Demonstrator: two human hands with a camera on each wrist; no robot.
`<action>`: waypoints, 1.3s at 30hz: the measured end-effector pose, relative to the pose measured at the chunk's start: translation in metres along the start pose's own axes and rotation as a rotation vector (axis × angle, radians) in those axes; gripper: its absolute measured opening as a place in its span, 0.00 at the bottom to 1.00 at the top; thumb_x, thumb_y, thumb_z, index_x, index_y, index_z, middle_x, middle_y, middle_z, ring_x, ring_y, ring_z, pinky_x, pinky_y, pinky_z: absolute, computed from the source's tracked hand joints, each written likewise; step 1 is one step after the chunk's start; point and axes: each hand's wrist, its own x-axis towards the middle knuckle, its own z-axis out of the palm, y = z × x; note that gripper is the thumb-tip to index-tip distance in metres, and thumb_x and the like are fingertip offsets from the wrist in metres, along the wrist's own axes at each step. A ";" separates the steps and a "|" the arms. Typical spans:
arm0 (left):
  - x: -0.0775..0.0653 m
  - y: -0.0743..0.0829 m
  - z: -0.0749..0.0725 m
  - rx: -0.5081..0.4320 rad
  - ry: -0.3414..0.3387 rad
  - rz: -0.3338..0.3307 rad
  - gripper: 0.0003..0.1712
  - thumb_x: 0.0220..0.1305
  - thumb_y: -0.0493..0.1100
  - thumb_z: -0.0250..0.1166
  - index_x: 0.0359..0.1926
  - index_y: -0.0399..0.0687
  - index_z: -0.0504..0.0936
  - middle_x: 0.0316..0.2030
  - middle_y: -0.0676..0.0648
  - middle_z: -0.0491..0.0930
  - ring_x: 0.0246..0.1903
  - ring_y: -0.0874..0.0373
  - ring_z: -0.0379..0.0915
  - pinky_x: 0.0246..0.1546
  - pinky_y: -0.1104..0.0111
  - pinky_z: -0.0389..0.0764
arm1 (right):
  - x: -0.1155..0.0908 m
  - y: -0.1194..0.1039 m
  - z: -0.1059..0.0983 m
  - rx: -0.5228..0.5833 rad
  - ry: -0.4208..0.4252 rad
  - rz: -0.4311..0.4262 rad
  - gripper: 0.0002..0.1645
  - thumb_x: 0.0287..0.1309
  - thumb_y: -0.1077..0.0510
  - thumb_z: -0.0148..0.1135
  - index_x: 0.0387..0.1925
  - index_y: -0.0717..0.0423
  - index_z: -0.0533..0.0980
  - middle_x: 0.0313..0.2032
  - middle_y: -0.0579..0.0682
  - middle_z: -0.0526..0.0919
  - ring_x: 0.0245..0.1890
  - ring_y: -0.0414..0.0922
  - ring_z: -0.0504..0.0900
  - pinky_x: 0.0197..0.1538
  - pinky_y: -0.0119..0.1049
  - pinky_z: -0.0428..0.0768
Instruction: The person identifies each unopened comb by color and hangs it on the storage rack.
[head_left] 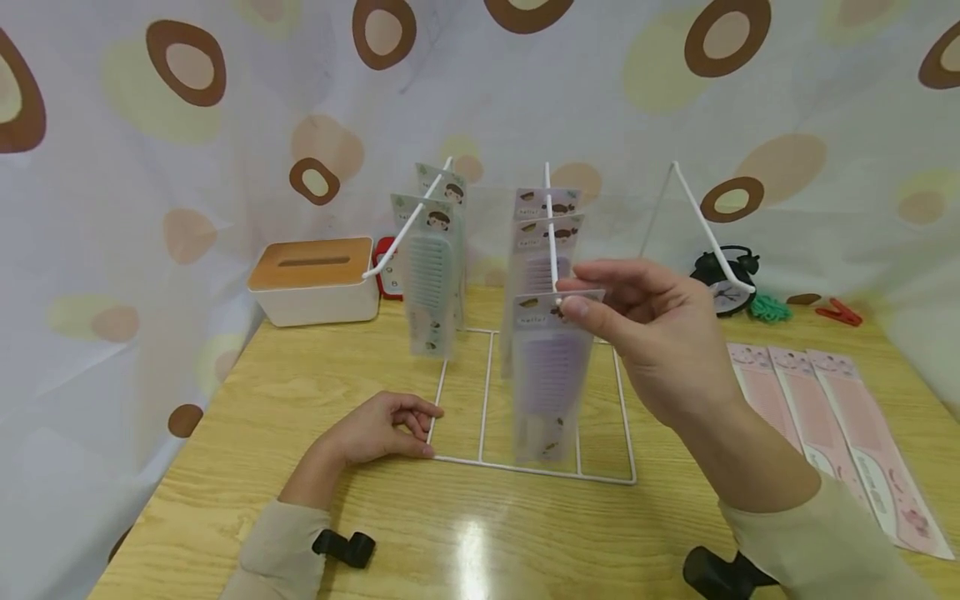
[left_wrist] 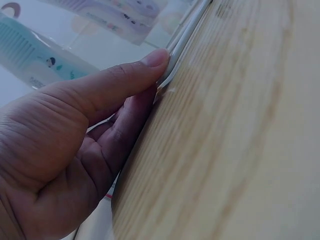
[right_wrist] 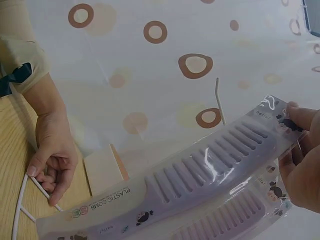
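Note:
In the head view my right hand [head_left: 660,333] pinches the top corner of a packaged purple comb [head_left: 553,383] at the tip of the middle white hook [head_left: 552,242]. The right wrist view shows the clear packet of this purple comb [right_wrist: 210,165] up close, a second one behind it. Two more purple comb packets [head_left: 525,237] hang farther back on that hook. My left hand [head_left: 382,427] holds the front left corner of the white wire rack base [head_left: 525,469], thumb on the wire [left_wrist: 182,45] in the left wrist view. Green comb packets [head_left: 429,275] hang on the left hook.
The right hook [head_left: 712,225] carries nothing. Several pink comb packets [head_left: 840,433] lie on the table at right. Behind stand a tissue box [head_left: 311,287], a red clock [head_left: 388,271], a black alarm clock [head_left: 723,279], a green coil [head_left: 770,308] and a red clip [head_left: 840,312].

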 end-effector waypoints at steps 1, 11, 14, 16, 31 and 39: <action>0.000 0.000 0.000 -0.002 0.000 0.000 0.30 0.54 0.38 0.77 0.58 0.36 0.80 0.37 0.44 0.80 0.36 0.58 0.77 0.41 0.72 0.78 | 0.001 0.001 -0.001 -0.011 0.005 0.013 0.16 0.55 0.72 0.69 0.45 0.58 0.85 0.37 0.47 0.89 0.38 0.40 0.86 0.45 0.30 0.83; 0.000 -0.001 0.001 -0.007 0.004 0.000 0.30 0.54 0.38 0.77 0.58 0.35 0.80 0.37 0.43 0.80 0.35 0.58 0.77 0.40 0.72 0.78 | 0.014 0.012 -0.007 -0.050 0.065 0.031 0.14 0.56 0.68 0.70 0.45 0.60 0.85 0.33 0.44 0.87 0.36 0.37 0.84 0.46 0.28 0.82; -0.001 -0.001 0.001 -0.006 0.006 -0.004 0.30 0.54 0.38 0.77 0.58 0.36 0.80 0.37 0.43 0.80 0.36 0.57 0.77 0.40 0.72 0.78 | 0.020 0.013 -0.009 -0.102 0.087 0.037 0.15 0.56 0.64 0.73 0.46 0.59 0.84 0.34 0.43 0.87 0.37 0.37 0.83 0.48 0.27 0.81; -0.001 0.000 0.001 -0.007 0.005 -0.007 0.29 0.54 0.38 0.77 0.58 0.36 0.80 0.37 0.43 0.80 0.36 0.57 0.77 0.41 0.72 0.78 | 0.023 0.014 -0.011 -0.111 0.093 0.046 0.15 0.56 0.63 0.73 0.46 0.58 0.84 0.36 0.43 0.87 0.39 0.37 0.82 0.49 0.26 0.81; 0.001 0.000 0.002 0.000 0.005 0.003 0.30 0.55 0.38 0.77 0.58 0.36 0.80 0.37 0.43 0.80 0.36 0.58 0.77 0.41 0.72 0.78 | 0.039 0.031 -0.027 -0.075 0.114 0.025 0.19 0.55 0.66 0.72 0.50 0.58 0.83 0.39 0.44 0.87 0.42 0.38 0.84 0.51 0.27 0.81; 0.000 -0.001 0.002 -0.013 0.004 0.003 0.30 0.54 0.38 0.77 0.58 0.35 0.79 0.37 0.43 0.80 0.36 0.57 0.77 0.40 0.72 0.79 | 0.031 0.035 -0.037 -0.074 0.037 0.018 0.18 0.56 0.69 0.70 0.49 0.56 0.84 0.40 0.43 0.88 0.43 0.37 0.86 0.50 0.28 0.82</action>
